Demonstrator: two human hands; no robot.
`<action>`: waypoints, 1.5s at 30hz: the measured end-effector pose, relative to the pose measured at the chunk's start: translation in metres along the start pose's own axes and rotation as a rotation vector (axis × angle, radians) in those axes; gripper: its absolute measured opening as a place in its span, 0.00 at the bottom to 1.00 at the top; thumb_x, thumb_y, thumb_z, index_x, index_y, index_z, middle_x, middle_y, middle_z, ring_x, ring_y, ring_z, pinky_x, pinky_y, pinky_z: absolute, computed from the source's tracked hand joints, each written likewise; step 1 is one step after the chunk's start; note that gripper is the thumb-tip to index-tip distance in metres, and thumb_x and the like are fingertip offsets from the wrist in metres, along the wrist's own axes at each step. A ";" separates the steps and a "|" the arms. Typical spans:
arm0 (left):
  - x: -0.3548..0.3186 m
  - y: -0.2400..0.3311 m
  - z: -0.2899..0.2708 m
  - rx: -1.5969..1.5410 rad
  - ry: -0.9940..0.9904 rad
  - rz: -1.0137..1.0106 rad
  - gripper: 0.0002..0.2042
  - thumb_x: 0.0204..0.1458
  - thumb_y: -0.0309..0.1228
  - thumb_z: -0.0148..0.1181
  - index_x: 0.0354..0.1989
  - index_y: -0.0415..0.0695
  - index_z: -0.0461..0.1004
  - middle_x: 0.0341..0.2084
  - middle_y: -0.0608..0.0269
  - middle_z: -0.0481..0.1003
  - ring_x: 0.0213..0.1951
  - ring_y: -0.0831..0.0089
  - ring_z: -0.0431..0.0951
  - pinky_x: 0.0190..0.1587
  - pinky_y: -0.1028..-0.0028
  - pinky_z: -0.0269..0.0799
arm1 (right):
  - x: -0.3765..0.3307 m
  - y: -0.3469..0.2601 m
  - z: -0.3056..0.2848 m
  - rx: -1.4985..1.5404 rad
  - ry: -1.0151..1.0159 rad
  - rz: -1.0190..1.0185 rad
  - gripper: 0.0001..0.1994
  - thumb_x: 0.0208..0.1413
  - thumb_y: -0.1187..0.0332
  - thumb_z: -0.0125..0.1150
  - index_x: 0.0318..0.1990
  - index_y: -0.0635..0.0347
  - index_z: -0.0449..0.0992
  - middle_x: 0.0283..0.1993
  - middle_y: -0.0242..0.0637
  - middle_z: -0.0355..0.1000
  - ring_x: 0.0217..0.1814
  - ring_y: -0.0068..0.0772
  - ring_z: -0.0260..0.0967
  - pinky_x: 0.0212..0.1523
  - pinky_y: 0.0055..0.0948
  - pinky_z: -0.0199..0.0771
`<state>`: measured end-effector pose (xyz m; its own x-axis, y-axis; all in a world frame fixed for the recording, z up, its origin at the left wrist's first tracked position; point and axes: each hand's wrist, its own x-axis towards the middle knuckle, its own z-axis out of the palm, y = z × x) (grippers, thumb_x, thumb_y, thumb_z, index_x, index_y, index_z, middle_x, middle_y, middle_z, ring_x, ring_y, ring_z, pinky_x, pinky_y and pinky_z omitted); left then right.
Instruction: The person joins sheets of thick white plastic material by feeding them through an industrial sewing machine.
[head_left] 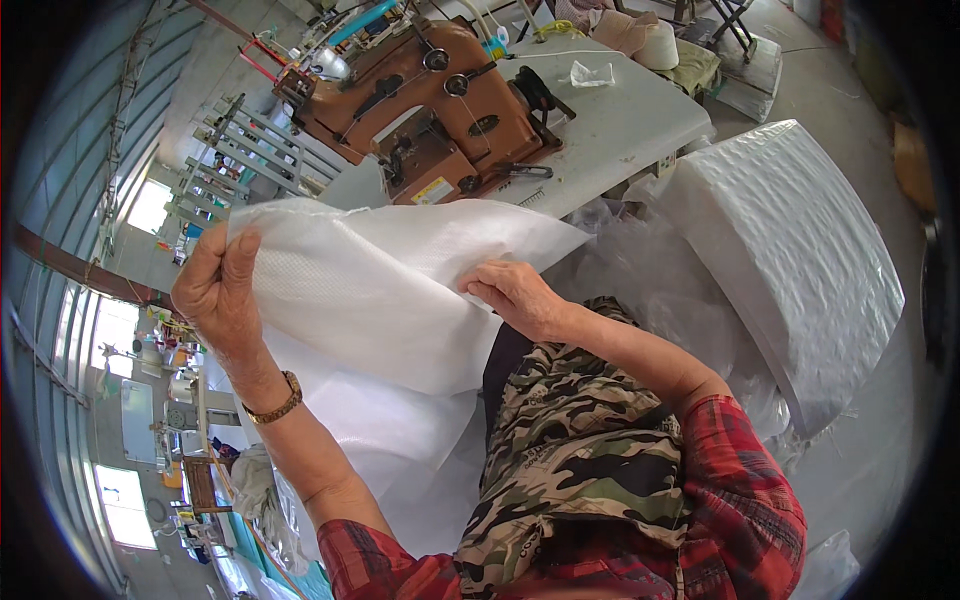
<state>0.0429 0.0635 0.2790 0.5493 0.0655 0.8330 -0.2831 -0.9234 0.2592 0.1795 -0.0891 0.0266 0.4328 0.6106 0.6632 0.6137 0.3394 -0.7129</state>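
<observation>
A sheet of white woven plastic fabric is stretched between my hands above my lap; whether it is a flat piece or a sack I cannot tell. My left hand, with a watch on the wrist, pinches its upper left corner between thumb and fingers. Lower on the right, my right hand is closed on a fold of the same fabric. More white fabric hangs down below. Just beyond the raised edge stands a brown industrial sewing machine on a pale table.
To my right is a tall stack of white sheets, with clear plastic film crumpled beside it. A cone of thread stands past the table's far edge. Slatted grey racks and a windowed wall are on the left.
</observation>
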 end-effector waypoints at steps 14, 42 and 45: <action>-0.009 0.000 0.005 0.020 -0.016 -0.061 0.07 0.51 0.28 0.67 0.30 0.36 0.79 0.19 0.76 0.69 0.23 0.87 0.59 0.26 0.85 0.54 | 0.028 0.004 0.065 0.778 -0.789 0.302 0.10 0.59 0.68 0.54 0.41 0.64 0.79 0.33 0.31 0.75 0.30 0.17 0.71 0.32 0.21 0.74; -0.052 -0.038 -0.008 0.454 0.326 -0.097 0.08 0.56 0.31 0.62 0.32 0.38 0.80 0.26 0.64 0.80 0.27 0.80 0.75 0.33 0.78 0.72 | -0.051 -0.071 -0.034 -0.128 0.290 -0.616 0.11 0.42 0.73 0.71 0.36 0.59 0.79 0.28 0.30 0.67 0.23 0.26 0.67 0.20 0.24 0.67; -0.054 -0.036 -0.001 0.421 0.378 -0.103 0.10 0.57 0.34 0.61 0.30 0.38 0.79 0.25 0.63 0.79 0.26 0.79 0.75 0.33 0.77 0.72 | -0.057 -0.086 -0.025 0.034 0.049 -0.623 0.09 0.50 0.69 0.67 0.38 0.60 0.78 0.29 0.32 0.70 0.26 0.26 0.70 0.25 0.23 0.70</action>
<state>0.0224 0.0935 0.2251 0.2168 0.2218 0.9507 0.1371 -0.9711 0.1953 0.1186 -0.1709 0.0557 0.0307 0.2574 0.9658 0.7395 0.6442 -0.1952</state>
